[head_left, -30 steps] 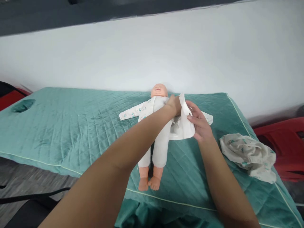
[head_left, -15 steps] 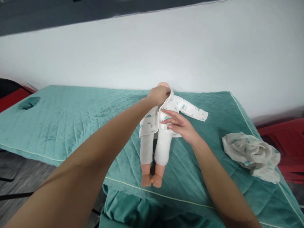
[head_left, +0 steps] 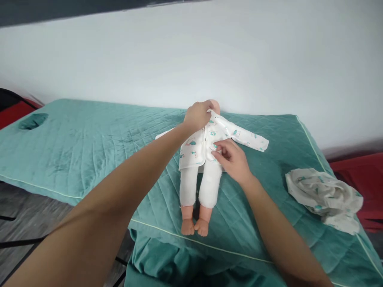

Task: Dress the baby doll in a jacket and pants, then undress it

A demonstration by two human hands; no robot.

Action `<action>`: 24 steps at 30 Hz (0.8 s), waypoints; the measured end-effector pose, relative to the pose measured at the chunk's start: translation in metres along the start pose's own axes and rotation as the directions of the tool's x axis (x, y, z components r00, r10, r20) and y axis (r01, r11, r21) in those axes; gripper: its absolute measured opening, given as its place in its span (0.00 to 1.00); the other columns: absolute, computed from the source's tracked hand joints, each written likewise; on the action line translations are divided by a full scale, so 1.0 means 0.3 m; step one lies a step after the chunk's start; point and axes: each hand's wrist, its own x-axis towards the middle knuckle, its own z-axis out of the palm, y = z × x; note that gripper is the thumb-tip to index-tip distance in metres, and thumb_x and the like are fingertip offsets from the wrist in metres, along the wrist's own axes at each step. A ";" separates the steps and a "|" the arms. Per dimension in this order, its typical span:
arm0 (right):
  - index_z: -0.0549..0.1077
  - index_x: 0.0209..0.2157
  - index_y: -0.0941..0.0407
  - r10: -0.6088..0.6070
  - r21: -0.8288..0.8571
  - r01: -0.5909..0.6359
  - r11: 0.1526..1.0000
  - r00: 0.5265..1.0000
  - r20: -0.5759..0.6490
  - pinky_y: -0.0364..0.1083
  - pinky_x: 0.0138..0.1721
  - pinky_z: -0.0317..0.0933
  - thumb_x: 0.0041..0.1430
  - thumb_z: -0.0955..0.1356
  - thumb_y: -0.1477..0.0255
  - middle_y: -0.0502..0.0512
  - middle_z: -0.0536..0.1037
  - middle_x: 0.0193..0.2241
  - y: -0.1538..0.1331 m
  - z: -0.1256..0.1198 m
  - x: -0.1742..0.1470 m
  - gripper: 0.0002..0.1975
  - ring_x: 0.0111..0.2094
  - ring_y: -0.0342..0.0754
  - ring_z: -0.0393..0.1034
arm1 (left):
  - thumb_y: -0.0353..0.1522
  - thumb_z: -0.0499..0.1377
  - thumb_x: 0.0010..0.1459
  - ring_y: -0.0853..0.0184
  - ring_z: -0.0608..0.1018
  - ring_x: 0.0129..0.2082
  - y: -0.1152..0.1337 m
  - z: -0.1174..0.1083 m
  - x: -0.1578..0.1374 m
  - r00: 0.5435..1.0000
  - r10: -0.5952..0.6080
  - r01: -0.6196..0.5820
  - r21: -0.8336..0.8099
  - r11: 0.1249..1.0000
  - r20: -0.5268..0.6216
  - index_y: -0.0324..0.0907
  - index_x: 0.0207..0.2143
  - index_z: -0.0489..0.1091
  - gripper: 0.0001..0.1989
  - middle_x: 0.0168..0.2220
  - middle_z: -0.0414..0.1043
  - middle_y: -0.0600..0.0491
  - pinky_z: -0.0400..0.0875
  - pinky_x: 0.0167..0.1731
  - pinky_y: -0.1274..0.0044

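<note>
A baby doll lies on its back, its bare feet [head_left: 194, 226] toward me and its head [head_left: 214, 105] partly hidden behind my left hand. It has white padded legs [head_left: 209, 185] and a white baby jacket [head_left: 193, 149] printed with small green figures. My left hand [head_left: 197, 115] is closed on the jacket's collar edge at the neck; its fingertips are partly hidden. Lower on the jacket front, my right hand [head_left: 235, 159] has its fingers curled and thumb and forefinger drawn toward each other at the cloth. One sleeve [head_left: 251, 139] lies stretched out to the right.
A quilted green cover [head_left: 89, 139] spreads over the bed, with a face hole [head_left: 33, 121] at the far left. A crumpled printed cloth [head_left: 324, 197] lies near the right edge. Behind the bed rises a white wall [head_left: 191, 59]. Red chairs [head_left: 363, 179] stand beyond the right end.
The jacket's front is drawn over the chest, its two edges now close together. My right hand has gone from flat, stretched fingers to a curled pinch. The view has shifted slightly.
</note>
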 end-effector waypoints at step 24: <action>0.77 0.36 0.50 -0.132 0.009 0.131 0.991 0.989 0.061 0.52 0.42 0.68 0.67 0.66 0.64 0.54 0.79 0.36 -0.058 -0.002 -0.024 0.09 0.38 0.51 0.74 | 0.37 0.51 0.66 0.64 0.74 0.51 -0.120 0.028 -0.106 0.999 0.051 -0.052 -0.155 0.986 -0.008 0.44 0.51 0.72 0.16 0.49 0.71 0.49 0.67 0.56 0.71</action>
